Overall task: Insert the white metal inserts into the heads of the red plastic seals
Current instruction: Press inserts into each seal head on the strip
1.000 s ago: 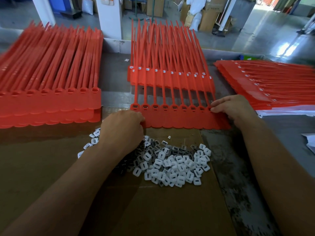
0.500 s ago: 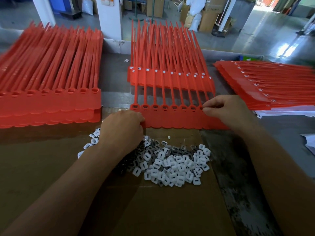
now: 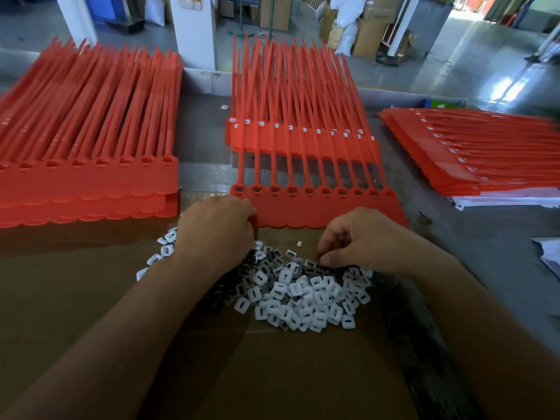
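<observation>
A joined strip of red plastic seals (image 3: 327, 210) lies flat in front of me, its row of heads along the far edge with open sockets. My left hand (image 3: 216, 228) grips the strip's near left corner. A heap of white inserts (image 3: 303, 294) lies on brown cardboard (image 3: 272, 374) just below the strip. My right hand (image 3: 366, 241) hovers at the heap's far right edge, fingers curled down, its fingertips pinching at an insert there. What the fingertips hold is hidden.
A thick stack of red seals (image 3: 88, 180) fills the left. Another stack with white inserts in its heads (image 3: 303, 131) lies behind the strip. A third stack (image 3: 472, 153) lies at the right on white sheets. Grey table (image 3: 485, 237) shows on the right.
My right hand has left the right end of the strip's heads and come down to the far edge of the insert heap. My left hand has stayed at the strip's corner.
</observation>
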`<act>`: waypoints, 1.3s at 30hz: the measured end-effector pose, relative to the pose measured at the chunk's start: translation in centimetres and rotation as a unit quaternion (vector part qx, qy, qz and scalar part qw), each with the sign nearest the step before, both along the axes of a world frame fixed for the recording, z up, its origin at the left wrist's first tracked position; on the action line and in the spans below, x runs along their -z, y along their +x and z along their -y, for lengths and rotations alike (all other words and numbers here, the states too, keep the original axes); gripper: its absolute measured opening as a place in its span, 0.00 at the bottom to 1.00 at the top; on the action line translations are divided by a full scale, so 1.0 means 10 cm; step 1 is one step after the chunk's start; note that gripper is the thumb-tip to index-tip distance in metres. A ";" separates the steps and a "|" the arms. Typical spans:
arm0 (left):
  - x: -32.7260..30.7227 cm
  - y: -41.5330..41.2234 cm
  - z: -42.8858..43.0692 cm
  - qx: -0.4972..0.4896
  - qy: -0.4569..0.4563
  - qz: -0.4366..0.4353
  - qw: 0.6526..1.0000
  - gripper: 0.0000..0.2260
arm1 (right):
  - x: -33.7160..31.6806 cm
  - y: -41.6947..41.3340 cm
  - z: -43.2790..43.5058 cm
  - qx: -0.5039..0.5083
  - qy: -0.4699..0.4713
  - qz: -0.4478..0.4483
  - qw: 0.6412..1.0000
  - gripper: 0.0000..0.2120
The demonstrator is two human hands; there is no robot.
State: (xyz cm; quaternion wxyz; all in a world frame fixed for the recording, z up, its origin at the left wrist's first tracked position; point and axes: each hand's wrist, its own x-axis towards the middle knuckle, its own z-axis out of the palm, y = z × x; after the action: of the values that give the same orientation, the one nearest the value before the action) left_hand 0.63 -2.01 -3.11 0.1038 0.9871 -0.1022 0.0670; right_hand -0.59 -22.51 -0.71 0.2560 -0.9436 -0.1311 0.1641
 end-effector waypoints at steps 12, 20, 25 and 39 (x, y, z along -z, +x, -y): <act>-0.01 0.00 0.00 0.004 -0.003 -0.002 1.000 0.15 | -0.05 -0.03 0.05 0.062 0.106 -0.011 0.992 0.06; -0.01 0.00 0.00 0.004 0.002 -0.002 1.000 0.15 | -0.06 0.00 0.14 0.130 0.133 0.003 0.983 0.07; 0.00 0.00 0.00 0.006 0.003 -0.002 1.000 0.15 | -0.06 0.03 0.23 0.176 0.168 0.049 0.969 0.08; 0.01 0.00 0.00 0.005 -0.001 0.005 1.000 0.15 | 0.13 0.45 0.75 0.337 0.174 0.206 0.902 0.07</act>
State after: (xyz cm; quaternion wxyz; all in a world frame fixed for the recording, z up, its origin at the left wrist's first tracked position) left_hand 0.64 -1.99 -3.22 0.1044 0.9861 -0.1080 0.0710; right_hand 3.91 -30.02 -1.97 0.4235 -0.8847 0.1182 -0.1550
